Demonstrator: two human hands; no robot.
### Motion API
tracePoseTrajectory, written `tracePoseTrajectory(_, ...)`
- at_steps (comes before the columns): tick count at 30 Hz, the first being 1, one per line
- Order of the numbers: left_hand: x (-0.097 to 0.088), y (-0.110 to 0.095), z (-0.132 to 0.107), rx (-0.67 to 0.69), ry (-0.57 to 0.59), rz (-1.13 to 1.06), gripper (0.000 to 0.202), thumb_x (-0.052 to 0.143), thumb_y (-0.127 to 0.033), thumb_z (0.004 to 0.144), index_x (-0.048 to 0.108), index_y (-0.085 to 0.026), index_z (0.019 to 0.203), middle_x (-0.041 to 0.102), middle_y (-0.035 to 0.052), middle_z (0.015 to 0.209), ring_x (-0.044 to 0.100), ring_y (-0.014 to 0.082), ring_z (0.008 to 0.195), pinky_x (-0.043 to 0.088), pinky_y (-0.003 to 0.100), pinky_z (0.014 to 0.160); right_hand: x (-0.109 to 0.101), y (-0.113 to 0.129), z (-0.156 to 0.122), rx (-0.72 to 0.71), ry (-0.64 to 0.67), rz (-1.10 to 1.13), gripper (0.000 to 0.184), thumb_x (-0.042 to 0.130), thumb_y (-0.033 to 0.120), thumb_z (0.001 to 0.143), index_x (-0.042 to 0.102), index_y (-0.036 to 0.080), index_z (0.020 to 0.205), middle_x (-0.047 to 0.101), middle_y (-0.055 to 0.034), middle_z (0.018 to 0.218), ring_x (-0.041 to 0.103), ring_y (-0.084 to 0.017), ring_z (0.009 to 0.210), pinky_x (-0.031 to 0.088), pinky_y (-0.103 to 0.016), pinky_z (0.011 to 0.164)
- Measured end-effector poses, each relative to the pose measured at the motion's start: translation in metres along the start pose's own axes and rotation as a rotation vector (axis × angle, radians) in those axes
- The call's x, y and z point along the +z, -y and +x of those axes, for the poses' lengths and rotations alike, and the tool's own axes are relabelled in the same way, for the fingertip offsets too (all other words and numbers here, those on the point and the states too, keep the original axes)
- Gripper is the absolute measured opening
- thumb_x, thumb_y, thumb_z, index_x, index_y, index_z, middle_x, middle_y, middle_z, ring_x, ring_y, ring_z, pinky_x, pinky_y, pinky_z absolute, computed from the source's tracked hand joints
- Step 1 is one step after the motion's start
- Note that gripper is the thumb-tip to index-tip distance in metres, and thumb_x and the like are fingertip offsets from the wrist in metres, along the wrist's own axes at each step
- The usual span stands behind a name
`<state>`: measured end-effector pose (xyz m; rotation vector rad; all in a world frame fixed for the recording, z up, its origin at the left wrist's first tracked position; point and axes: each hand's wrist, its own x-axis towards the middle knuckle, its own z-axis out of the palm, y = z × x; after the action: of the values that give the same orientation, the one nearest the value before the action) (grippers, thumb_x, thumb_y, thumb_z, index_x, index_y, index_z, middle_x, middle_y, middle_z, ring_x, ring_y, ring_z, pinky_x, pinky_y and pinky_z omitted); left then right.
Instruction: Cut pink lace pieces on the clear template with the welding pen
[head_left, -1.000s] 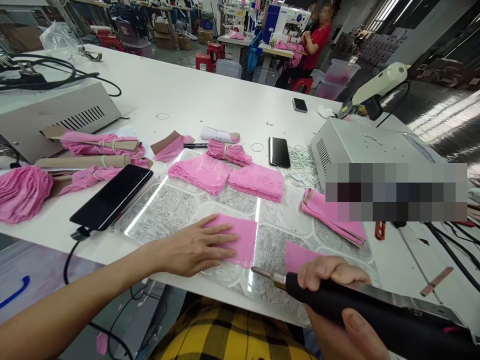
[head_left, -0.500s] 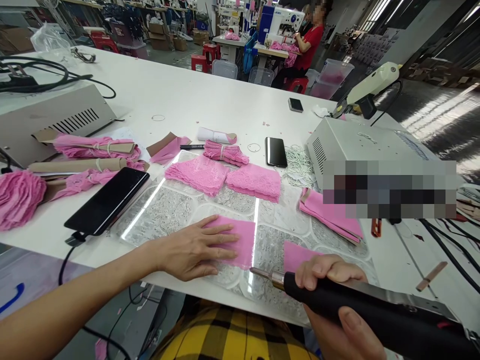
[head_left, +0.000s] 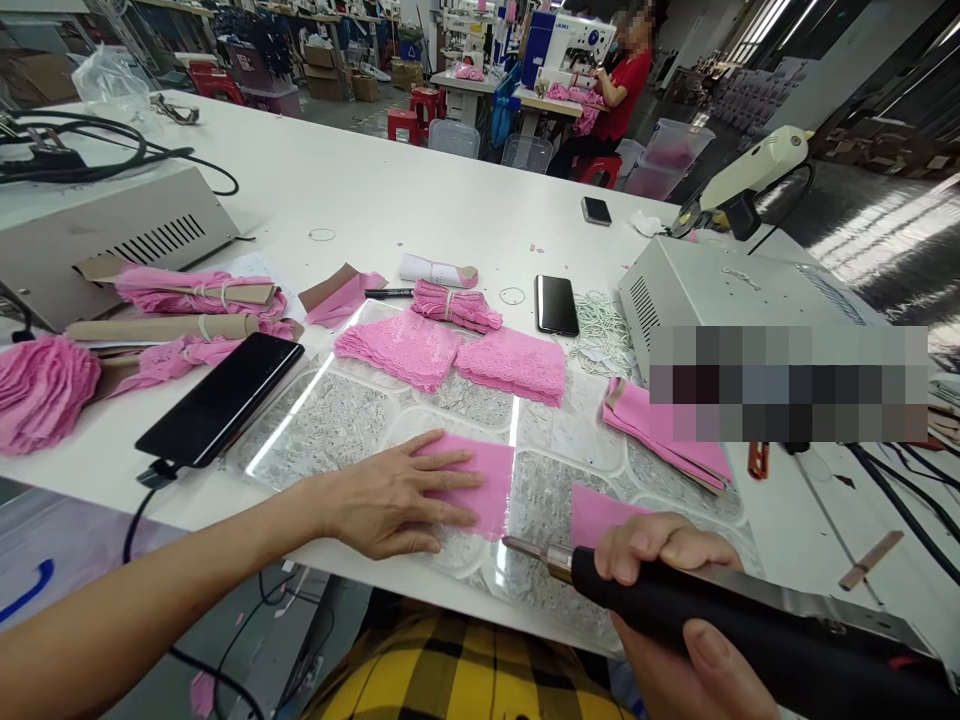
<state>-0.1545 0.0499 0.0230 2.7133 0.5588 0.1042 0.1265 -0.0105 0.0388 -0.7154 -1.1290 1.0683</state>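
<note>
Spread flat, my left hand (head_left: 394,498) presses on a pink fabric piece (head_left: 489,475) on the clear patterned mat (head_left: 330,425). The fingers cover the piece's left part. My right hand (head_left: 675,570) is wrapped round a black hand tool with a pointed metal tip (head_left: 645,590), which I take for a handheld cutter. Its tip is at the lower right corner of the pink piece; whether it touches I cannot tell. Behind the tool a second pink piece (head_left: 600,512) lies partly hidden by my right hand. Two stacks of pink lace pieces (head_left: 397,348) (head_left: 514,367) sit farther back.
Left are a black phone (head_left: 221,400) with a cable and pink bundles (head_left: 202,290). A second phone (head_left: 556,305), white elastic loops (head_left: 604,330) and folded pink fabric (head_left: 667,430) lie right. Grey vented boxes (head_left: 750,290) (head_left: 112,240) flank the table. A person (head_left: 626,95) sits sewing beyond.
The whole view has shifted very slightly. Both hands, the tool and the fabric keep the same positions relative to each other.
</note>
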Motion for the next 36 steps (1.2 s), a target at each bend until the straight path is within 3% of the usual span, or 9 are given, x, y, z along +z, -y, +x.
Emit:
tracePoseTrajectory(13,0.0019,-0.0016,0.0009,0.015,-0.032,0.009,0.047,0.056,-0.044,0.092,0.052,-0.028,0.136,0.037,0.0055,0.152,0.025,0.0276,0.144,-0.001,0.049,0.12,0.0001,0.0075,-0.0006,0.063,-0.057,0.03,0.019,0.058,0.035,0.079,0.055,0.022,0.093,0.047,-0.0012,0.085,0.052,-0.013,0.07,0.048,-0.034,0.065)
tracePoseTrajectory(36,0.0047,-0.0017,0.0004,0.022,-0.048,-0.005,0.047,0.056,-0.044,0.092,0.051,-0.029,0.136,0.038,0.0051,0.152,0.025,0.0272,0.144,0.001,0.049,0.12,0.0044,0.005,0.0022,0.065,-0.063,0.025,0.017,0.056,0.033,0.078,0.055,0.022,0.091,0.047,-0.0014,0.085,0.05,-0.014,0.069,0.046,-0.035,0.063)
